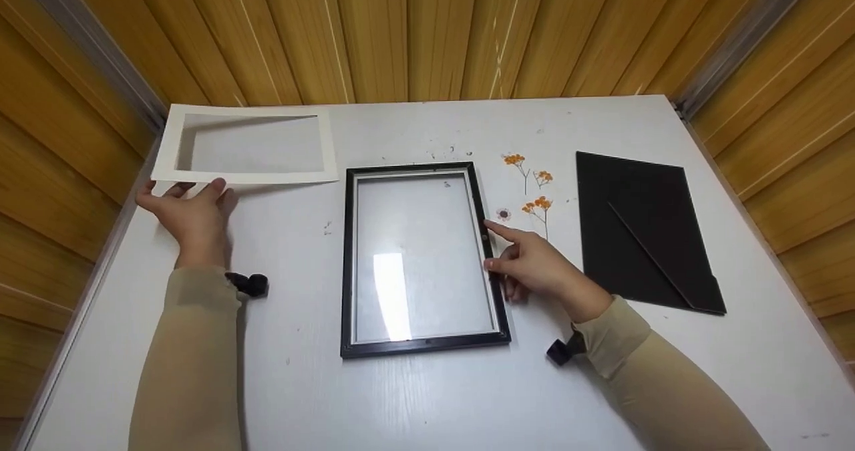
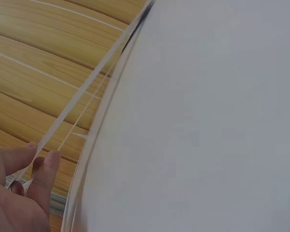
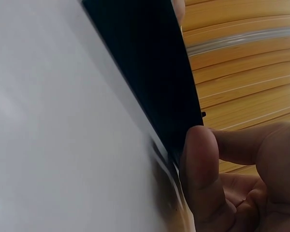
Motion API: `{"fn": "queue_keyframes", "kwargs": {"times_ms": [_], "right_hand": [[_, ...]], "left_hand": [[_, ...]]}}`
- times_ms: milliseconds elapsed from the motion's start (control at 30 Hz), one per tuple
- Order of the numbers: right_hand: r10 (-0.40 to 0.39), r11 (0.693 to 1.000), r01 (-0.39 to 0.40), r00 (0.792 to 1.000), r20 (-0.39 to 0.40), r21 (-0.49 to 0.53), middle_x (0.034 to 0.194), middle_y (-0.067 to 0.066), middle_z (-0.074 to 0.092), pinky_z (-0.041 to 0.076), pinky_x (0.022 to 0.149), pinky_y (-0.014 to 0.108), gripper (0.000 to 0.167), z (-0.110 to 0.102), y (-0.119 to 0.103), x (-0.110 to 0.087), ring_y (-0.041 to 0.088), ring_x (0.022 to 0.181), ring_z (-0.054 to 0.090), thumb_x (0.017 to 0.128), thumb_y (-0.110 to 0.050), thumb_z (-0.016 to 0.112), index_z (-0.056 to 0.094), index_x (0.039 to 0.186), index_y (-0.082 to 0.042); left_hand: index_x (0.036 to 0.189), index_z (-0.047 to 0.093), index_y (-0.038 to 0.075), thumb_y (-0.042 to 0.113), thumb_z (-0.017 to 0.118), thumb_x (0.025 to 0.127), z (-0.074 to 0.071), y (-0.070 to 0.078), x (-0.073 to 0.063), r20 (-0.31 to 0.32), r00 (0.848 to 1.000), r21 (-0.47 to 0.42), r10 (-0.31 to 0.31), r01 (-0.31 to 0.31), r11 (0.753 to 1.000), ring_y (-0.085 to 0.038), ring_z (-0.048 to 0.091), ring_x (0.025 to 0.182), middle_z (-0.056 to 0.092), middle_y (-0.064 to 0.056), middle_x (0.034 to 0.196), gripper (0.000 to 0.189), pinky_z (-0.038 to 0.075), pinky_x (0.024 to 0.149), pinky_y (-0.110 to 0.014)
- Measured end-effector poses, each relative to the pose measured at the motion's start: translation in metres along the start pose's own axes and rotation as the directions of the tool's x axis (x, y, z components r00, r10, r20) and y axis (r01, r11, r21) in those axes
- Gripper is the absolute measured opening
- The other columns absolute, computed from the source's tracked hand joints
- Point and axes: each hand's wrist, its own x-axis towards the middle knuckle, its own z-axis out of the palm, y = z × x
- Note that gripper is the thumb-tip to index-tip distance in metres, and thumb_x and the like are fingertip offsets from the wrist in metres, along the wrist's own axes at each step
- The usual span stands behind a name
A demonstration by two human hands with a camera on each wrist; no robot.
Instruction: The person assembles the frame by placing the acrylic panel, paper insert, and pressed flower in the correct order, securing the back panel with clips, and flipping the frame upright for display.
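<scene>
My left hand (image 1: 197,220) pinches the near edge of a white picture mat (image 1: 172,137) with a rectangular cut-out, at the back left of the table. The mat's near side is raised; the left wrist view shows thumb and fingers on its thin edge. At the middle lies a black picture frame (image 1: 348,264) with a silver inner edge and a clear pane reflecting light. My right hand (image 1: 541,264) touches the frame's right outer side with straight index finger and thumb, the other fingers bent beneath. The frame's dark side (image 3: 145,67) shows close up in the right wrist view.
Right of the frame lie dried orange flowers (image 1: 538,205) on thin stems and a small pale flower (image 1: 503,214). A black backing board (image 1: 628,264) with a stand flap lies farther right. Wood-panelled walls (image 1: 441,37) border the white table (image 1: 294,384).
</scene>
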Motion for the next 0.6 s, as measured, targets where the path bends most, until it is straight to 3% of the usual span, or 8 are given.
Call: {"fn": "queue_keyframes", "kwargs": {"times_ms": [100, 200, 367, 600], "right_hand": [[0.002, 1.000, -0.002, 1.000, 0.000, 0.001, 0.077, 0.006, 0.073, 0.063, 0.049, 0.032, 0.083, -0.002, 0.000, 0.000, 0.012, 0.047, 0.068, 0.108, -0.014, 0.076, 0.034, 0.179, -0.016], [-0.001, 1.000, 0.001, 1.000, 0.001, 0.002, 0.077, 0.006, 0.073, 0.063, 0.049, 0.032, 0.083, -0.002, 0.000, 0.000, 0.012, 0.048, 0.068, 0.108, -0.014, 0.076, 0.034, 0.179, -0.016], [-0.002, 1.000, 0.002, 1.000, -0.001, 0.013, 0.079, 0.006, 0.074, 0.064, 0.050, 0.033, 0.083, 0.000, -0.001, 0.001, 0.011, 0.049, 0.068, 0.108, -0.012, 0.077, 0.034, 0.179, -0.014], [0.005, 0.999, -0.005, 1.000, -0.004, 0.035, 0.081, 0.007, 0.072, 0.066, 0.051, 0.033, 0.083, 0.001, 0.000, 0.002, 0.011, 0.052, 0.069, 0.107, -0.010, 0.077, 0.034, 0.179, -0.013]], "left_hand": [[0.156, 0.031, 0.038, -0.017, 0.087, 0.088, 0.002, -0.005, -0.002, -0.001, 1.000, -0.141, 0.024, -0.024, 0.990, -0.027, 0.066, 0.115, 0.045, -0.001, 0.138, 0.104, 0.067, 0.111, -0.046], [0.154, 0.036, 0.034, -0.012, 0.078, 0.099, 0.002, -0.006, -0.005, 0.009, 0.998, -0.215, 0.068, -0.064, 0.974, -0.025, 0.065, 0.122, 0.047, -0.002, 0.138, 0.083, 0.066, 0.113, -0.051], [0.153, 0.040, 0.035, 0.002, 0.067, 0.111, -0.003, -0.007, -0.011, 0.016, 0.991, -0.212, 0.133, -0.126, 0.969, -0.023, 0.061, 0.134, 0.048, -0.001, 0.136, 0.060, 0.066, 0.110, -0.058], [0.153, 0.041, 0.034, 0.000, 0.062, 0.113, -0.004, -0.014, -0.008, 0.015, 0.986, -0.265, 0.168, -0.158, 0.951, -0.026, 0.062, 0.133, 0.049, -0.003, 0.134, 0.056, 0.067, 0.107, -0.060]]}}
